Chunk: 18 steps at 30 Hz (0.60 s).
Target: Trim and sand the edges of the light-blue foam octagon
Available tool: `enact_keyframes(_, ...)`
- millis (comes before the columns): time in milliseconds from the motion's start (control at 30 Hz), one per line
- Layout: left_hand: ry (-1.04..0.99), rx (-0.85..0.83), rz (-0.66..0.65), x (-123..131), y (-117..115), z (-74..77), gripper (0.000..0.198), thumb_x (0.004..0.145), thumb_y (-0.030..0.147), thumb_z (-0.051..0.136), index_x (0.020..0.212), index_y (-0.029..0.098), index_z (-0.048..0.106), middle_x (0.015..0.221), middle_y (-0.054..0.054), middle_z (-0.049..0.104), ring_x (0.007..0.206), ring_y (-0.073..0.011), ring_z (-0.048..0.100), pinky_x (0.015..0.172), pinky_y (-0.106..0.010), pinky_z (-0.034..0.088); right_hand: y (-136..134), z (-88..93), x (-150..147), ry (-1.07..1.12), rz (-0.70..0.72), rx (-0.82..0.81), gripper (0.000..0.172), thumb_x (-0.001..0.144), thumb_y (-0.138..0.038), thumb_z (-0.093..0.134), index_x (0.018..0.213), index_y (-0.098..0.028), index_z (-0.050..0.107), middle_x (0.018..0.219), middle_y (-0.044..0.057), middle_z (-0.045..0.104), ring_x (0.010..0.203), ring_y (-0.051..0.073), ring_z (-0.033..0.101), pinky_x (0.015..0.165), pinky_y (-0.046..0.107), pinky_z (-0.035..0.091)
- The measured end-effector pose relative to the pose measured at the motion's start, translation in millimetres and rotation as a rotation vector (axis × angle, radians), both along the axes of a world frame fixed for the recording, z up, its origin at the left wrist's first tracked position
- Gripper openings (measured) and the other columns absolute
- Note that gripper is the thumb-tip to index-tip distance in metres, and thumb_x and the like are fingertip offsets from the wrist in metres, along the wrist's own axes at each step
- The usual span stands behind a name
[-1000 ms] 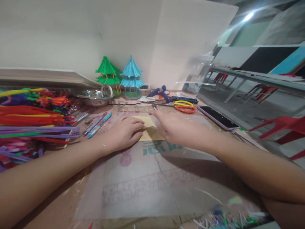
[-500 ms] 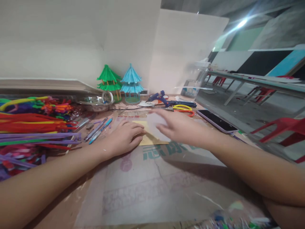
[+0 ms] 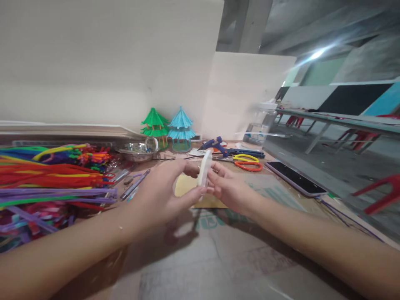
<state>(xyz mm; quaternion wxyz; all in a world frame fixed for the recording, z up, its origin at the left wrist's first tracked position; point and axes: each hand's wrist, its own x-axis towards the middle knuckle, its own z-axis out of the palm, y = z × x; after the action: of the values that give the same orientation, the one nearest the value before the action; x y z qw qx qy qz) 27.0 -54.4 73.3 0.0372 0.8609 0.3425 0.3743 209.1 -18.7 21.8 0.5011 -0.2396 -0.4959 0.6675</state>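
Between my hands a thin white piece with a rounded edge is held up nearly edge-on; its exact kind is unclear. The fingers and thumb of my left hand curl around its left side, the thumb at the lower edge. On the other side, the fingertips of my right hand press against it. Beneath them lies a yellow sheet, partly covered by the hands, on a translucent plastic sheet with green and purple print.
Bundles of coloured pipe cleaners crowd the left. Behind stand a green pavilion model, a blue one and a metal bowl. A glue gun, scissors, a phone and a clear bottle are at the right.
The white piece has been lifted off the yellow sheet and turned on edge. My left hand has come up from the sheet to grip it with my right. The camera view has tilted up.
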Motion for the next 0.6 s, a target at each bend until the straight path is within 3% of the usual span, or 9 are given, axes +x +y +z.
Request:
enact_keyframes(100,0.038,0.112,0.006,-1.5,-1.5,0.5,0.016,0.085,0.023,0.058,0.099,0.024,0.065,0.097,0.0,0.072,0.089,-0.0168,0.065,0.08,-0.029,0.05,0.4,-0.4,-2.6,0.009,0.026,0.047,0.042,0.063,-0.04,0.085,0.092,-0.024,0.06,0.093,-0.002,0.066,0.083,0.013,0.065,0.074,0.026,0.052)
enact_keyframes(333,0.059,0.302,-0.065,-11.9,5.2,1.0,0.012,0.089,0.021,0.056,0.097,0.021,0.064,0.094,-0.003,0.07,0.09,-0.0169,0.063,0.081,-0.03,0.049,5.2,-4.7,-1.9,-0.001,-0.017,0.125,0.037,0.061,-0.034,0.087,0.08,-0.02,0.059,0.08,-0.004,0.066,0.08,0.011,0.066,0.081,0.028,0.053)
enact_keyframes(467,0.021,0.305,-0.032,-15.2,6.9,2.2,0.011,0.089,0.025,0.057,0.096,0.023,0.066,0.093,-0.002,0.071,0.09,-0.0182,0.064,0.083,-0.032,0.049,5.4,-6.1,-0.4,-0.046,-0.038,0.141,0.036,0.062,-0.036,0.085,0.083,-0.02,0.06,0.082,-0.002,0.068,0.08,0.013,0.066,0.082,0.031,0.054)
enact_keyframes(600,-0.034,0.203,0.073,-16.3,7.8,5.8,0.018,0.089,0.038,0.058,0.093,0.024,0.069,0.088,-0.002,0.071,0.084,-0.02,0.065,0.077,-0.034,0.051,0.0,-5.9,-1.9,-0.14,-0.01,0.155,0.04,0.067,-0.041,0.08,0.096,-0.02,0.064,0.091,0.001,0.069,0.077,0.013,0.064,0.077,0.031,0.056)
